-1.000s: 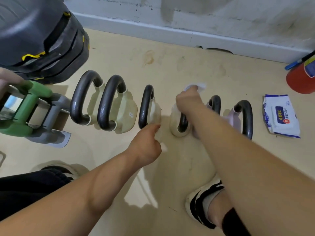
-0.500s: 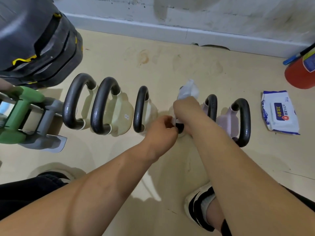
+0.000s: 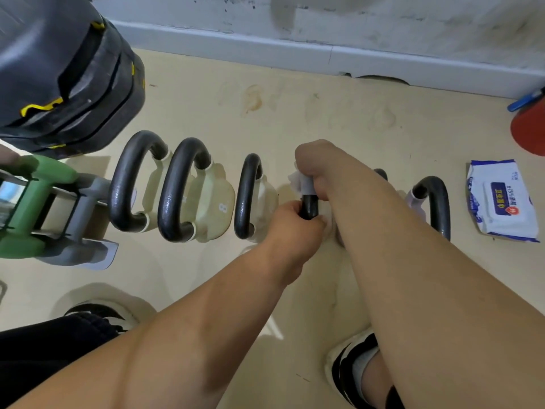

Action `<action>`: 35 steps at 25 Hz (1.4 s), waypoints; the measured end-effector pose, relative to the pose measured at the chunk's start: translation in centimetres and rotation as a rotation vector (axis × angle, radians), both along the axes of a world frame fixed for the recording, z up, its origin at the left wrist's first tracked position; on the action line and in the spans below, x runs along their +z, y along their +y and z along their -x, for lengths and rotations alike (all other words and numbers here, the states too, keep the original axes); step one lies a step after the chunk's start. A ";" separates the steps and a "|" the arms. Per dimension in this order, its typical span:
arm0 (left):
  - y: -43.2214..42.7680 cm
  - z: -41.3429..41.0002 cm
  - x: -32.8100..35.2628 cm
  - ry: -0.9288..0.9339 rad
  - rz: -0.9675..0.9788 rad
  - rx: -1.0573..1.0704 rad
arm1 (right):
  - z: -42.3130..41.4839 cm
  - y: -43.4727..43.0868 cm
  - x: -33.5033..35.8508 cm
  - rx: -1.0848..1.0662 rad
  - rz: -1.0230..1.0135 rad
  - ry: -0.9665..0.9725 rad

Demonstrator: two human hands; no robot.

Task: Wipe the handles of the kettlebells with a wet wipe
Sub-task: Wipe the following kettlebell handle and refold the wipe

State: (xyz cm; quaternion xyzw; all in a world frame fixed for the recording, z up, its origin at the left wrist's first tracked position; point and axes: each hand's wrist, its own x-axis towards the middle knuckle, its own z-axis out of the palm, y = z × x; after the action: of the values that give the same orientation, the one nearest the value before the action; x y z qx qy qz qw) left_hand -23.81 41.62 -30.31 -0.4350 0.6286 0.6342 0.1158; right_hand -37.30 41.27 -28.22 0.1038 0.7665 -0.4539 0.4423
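Observation:
Several pale kettlebells with black handles stand in a row on the floor. My right hand grips a white wet wipe wrapped round the top of the fourth kettlebell's handle. My left hand holds the lower end of that same handle. To the left stand three kettlebells with bare handles. My right forearm hides most of another handle; the rightmost handle shows beyond it.
A wet-wipe pack lies on the floor at the right, by a red object. A green dumbbell on a grey rack and a dark weight stack fill the left. My shoes are below.
My left hand moved right from the third kettlebell and took hold of the fourth handle's lower end. My right hand slid the wipe along that handle.

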 end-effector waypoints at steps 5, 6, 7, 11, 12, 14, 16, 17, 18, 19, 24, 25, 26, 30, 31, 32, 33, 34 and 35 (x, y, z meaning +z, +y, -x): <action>-1.7 -1.6 0.6 0.012 0.103 -0.024 | -0.9 -1.2 -1.0 0.032 -0.028 -0.021; -2.0 -1.8 0.6 0.013 0.127 -0.036 | -1.0 -1.4 -1.1 0.031 -0.023 -0.034; -2.2 -2.0 0.6 0.017 0.140 -0.050 | -1.2 -1.3 -1.1 0.036 -0.021 -0.025; -2.7 -3.2 1.1 0.035 0.180 -0.090 | -2.6 -0.1 -0.9 0.000 0.010 0.049; -2.9 -3.6 1.0 0.018 0.183 -0.080 | -3.4 0.3 -0.8 -0.035 0.033 0.066; -2.9 -4.7 0.8 0.000 0.206 -0.068 | -5.6 1.0 -1.0 -0.089 0.054 0.133; -2.4 -6.8 0.4 0.002 0.253 -0.071 | -8.7 1.8 -1.6 -0.112 0.032 0.188; -1.9 -7.9 0.1 0.002 0.270 -0.070 | -10.3 2.2 -2.3 -0.115 0.034 0.234; -1.3 -8.9 0.0 -0.001 0.270 -0.075 | -11.8 2.9 -2.8 -0.091 0.030 0.303; -0.8 -9.7 -0.1 -0.007 0.259 -0.083 | -13.1 3.6 -3.5 -0.044 0.005 0.371; -1.1 -10.9 0.3 0.019 0.195 -0.019 | -15.5 5.5 -3.0 0.157 -0.093 0.517; -1.2 -10.9 0.6 0.040 0.196 0.015 | -14.7 5.8 -2.0 0.115 -0.094 0.497; -1.3 -10.7 1.0 0.062 0.197 0.046 | -13.5 6.1 -0.8 0.060 -0.119 0.483; -1.5 -8.4 3.0 0.116 -0.064 0.298 | -9.9 6.5 4.5 0.196 -0.179 0.431; -1.6 -7.8 3.5 0.134 -0.228 0.368 | -9.9 6.3 5.9 0.278 -0.131 0.334; -1.9 -7.4 3.9 0.162 -0.393 0.413 | -10.1 6.0 7.0 0.374 -0.103 0.196; -2.4 -7.1 4.2 0.186 -0.529 0.423 | -10.5 5.8 8.0 0.475 -0.098 0.074; -3.0 -6.9 4.4 0.213 -0.628 0.410 | -10.7 5.5 8.6 0.564 -0.109 0.008; -3.4 -6.7 4.6 0.227 -0.657 0.388 | -10.8 5.3 8.8 0.609 -0.129 -0.002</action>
State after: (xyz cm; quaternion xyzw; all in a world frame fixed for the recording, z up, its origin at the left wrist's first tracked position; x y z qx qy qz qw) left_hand -17.06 38.18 -25.74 -0.4125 0.3073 0.8557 0.0566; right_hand -26.46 46.53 -19.38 -0.1022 0.7892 -0.2507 0.5513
